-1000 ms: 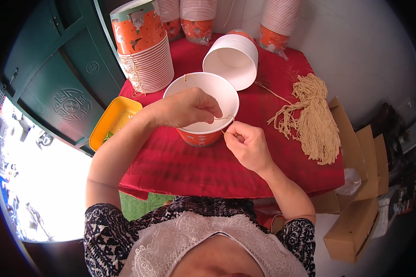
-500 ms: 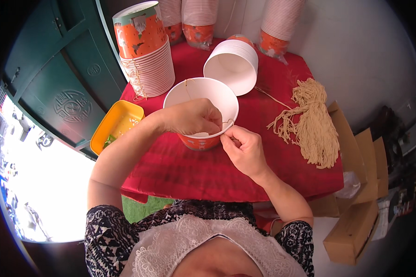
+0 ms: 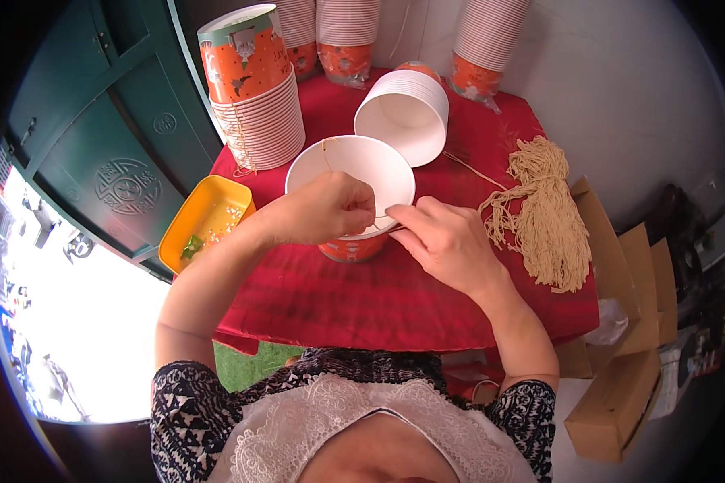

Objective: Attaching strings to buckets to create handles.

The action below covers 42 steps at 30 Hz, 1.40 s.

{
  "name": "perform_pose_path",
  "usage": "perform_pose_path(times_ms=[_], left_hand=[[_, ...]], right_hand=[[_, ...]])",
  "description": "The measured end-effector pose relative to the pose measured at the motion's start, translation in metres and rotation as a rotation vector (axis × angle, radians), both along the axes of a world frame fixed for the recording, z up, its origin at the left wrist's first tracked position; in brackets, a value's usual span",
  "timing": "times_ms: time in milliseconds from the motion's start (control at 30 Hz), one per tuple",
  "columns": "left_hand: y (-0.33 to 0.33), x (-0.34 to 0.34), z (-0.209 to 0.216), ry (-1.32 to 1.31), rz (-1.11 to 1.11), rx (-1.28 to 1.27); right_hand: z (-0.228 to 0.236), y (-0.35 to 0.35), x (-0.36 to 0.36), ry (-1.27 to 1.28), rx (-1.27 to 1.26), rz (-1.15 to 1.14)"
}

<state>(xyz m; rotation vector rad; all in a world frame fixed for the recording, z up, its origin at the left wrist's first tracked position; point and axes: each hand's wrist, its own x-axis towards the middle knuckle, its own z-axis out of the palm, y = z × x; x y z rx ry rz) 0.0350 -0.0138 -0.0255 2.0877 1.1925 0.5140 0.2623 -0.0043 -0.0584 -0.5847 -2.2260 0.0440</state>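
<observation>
An orange paper bucket [image 3: 387, 173] with a white inside stands upright on the red-clothed table, its mouth facing me. A thin tan cord [image 3: 325, 149] loops over its far rim and hangs inside. Over the near left part of the mouth, my left hand [image 3: 330, 211] is closed, and a bit of cord shows beside its fingers. My right hand [image 3: 451, 241] is at the near right rim, thumb and forefinger pinching around the cord there. The fingers partly hide the cord's near end.
A tall stack of paper buckets [image 3: 258, 125] stands at the back left, and nested buckets [image 3: 411, 125] lie on their side behind. A yellow tray [image 3: 173, 237] holds small bits at the left. A bundle of tan cords [image 3: 552, 217] lies right. Cardboard boxes [image 3: 612, 402] sit beyond the table.
My right hand has turned over and shifted up and right along the rim, its fingers reaching across the edge. My left hand has drawn slightly left. The bucket has stayed in place.
</observation>
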Motion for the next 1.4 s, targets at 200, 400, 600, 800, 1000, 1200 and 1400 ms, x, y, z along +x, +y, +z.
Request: perform_pose_path(times_ms=[200,400,600,800,1000,1200,1400], left_hand=[[-0.005,-0.005,0.001,0.007,0.0,0.153],[-0.007,-0.003,-0.001,0.163,0.066,0.598],[0.0,0.014,-0.041,0.457,0.049,1.003],[-0.005,0.016,-0.072,0.506,-0.003,0.95],[0.004,0.02,-0.085,0.353,0.037,0.694],[0.02,0.016,-0.116,0.159,0.075,0.311],[0.022,0.019,-0.127,-0.066,0.226,0.175]], right_hand=[[-0.001,0.025,-0.007,-0.223,0.27,0.144],[-0.018,0.041,-0.021,-0.089,0.555,0.091],[-0.054,0.056,-0.026,-0.029,0.633,-0.008],[-0.076,0.043,-0.018,-0.192,0.443,-0.072],[-0.075,0.037,-0.019,-0.448,0.135,-0.108],[-0.09,0.043,-0.023,-0.521,-0.1,-0.114],[-0.101,0.048,-0.024,-0.471,-0.171,-0.118]])
